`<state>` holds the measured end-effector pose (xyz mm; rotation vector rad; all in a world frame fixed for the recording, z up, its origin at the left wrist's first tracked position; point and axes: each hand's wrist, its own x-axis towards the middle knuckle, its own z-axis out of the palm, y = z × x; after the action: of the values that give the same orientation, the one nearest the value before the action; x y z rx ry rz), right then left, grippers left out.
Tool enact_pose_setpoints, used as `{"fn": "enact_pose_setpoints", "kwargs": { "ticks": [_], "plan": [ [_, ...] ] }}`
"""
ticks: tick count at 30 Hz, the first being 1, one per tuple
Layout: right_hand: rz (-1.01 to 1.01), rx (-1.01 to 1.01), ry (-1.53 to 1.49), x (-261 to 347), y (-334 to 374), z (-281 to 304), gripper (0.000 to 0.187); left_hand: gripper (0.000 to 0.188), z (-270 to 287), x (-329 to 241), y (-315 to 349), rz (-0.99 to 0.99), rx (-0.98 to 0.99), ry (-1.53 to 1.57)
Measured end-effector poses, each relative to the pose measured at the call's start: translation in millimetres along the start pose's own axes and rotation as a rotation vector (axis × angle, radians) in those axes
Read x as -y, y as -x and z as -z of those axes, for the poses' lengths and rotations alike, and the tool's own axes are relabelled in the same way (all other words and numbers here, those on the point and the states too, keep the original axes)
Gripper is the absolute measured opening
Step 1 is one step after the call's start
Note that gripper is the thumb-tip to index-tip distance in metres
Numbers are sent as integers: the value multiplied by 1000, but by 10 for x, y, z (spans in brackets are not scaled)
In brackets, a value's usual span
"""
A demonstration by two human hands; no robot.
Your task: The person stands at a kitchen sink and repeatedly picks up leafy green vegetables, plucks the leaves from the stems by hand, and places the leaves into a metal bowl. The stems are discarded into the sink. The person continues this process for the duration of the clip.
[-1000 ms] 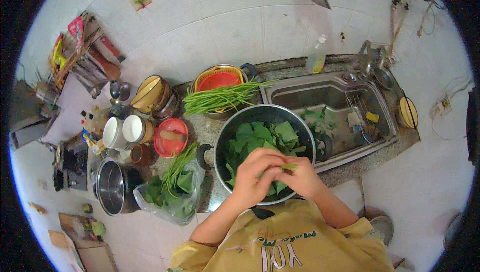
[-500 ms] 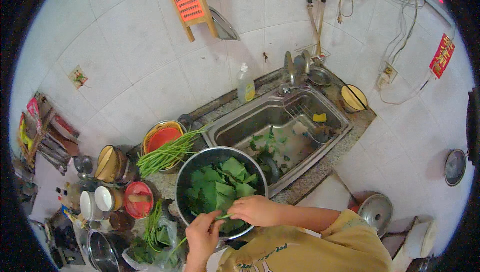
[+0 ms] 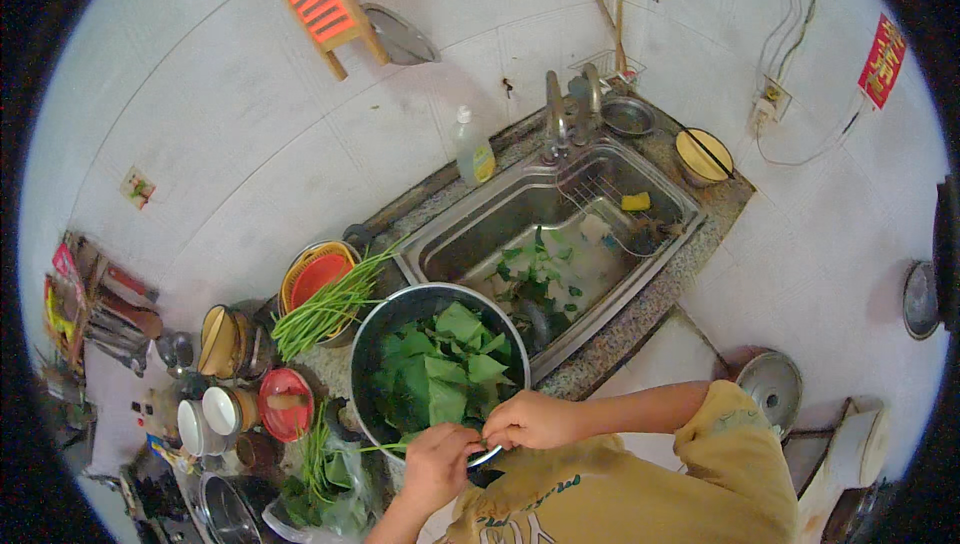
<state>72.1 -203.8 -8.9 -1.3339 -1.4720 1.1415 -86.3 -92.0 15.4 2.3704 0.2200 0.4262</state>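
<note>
Both my hands are close together over the near rim of a large metal pot (image 3: 357,406). A heap of broad green leaves (image 3: 447,364) fills much of the pot. My left hand (image 3: 440,461) is closed on a thin green stem (image 3: 385,447), whose end sticks out to the left. Fingertips of my right hand (image 3: 533,420) are pinched together beside the left fingers, at the stem's other end; what lies between them is mostly hidden. Left of the pot, a clear plastic bag (image 3: 355,504) holds more leafy stems (image 3: 318,459).
Behind the pot, long green stems (image 3: 335,309) lie across stacked baskets (image 3: 315,279). A metal sink (image 3: 470,229) with scattered leaves adjoins the pot on the right. Dish soap (image 3: 473,149) stands behind it. Bowls (image 3: 222,411) and a red dish (image 3: 285,404) crowd the left counter.
My head view has shifted. Both hands have moved slightly right along the pot's near rim, and the stem's tail has swung from pointing down to lying nearly level at left.
</note>
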Motion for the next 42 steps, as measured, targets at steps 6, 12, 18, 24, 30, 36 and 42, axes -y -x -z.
{"fn": "enact_pose_setpoints", "kwargs": {
  "ticks": [6,12,18,24,30,36,42],
  "plan": [
    [266,-264,116,-158,10,-39,14,8,-43,-111,-110,134,-86,58],
    [474,-199,426,-62,75,349,15,5,100,-1,-41,197,87,-61],
    [17,-630,479,-180,77,1256,21,12,255,33,-25,297,-22,-115],
    [-206,-814,996,-431,31,1476,60,19,362,-152,-234,206,-21,89],
    [-60,-467,299,-132,0,1040,28,8,436,-87,-318,303,-538,847],
    [7,-65,117,194,-333,590,29,14,173,142,-297,320,-890,1251],
    [70,48,236,148,-546,462,25,12,151,209,-67,297,-1059,1268]
  ]
}}
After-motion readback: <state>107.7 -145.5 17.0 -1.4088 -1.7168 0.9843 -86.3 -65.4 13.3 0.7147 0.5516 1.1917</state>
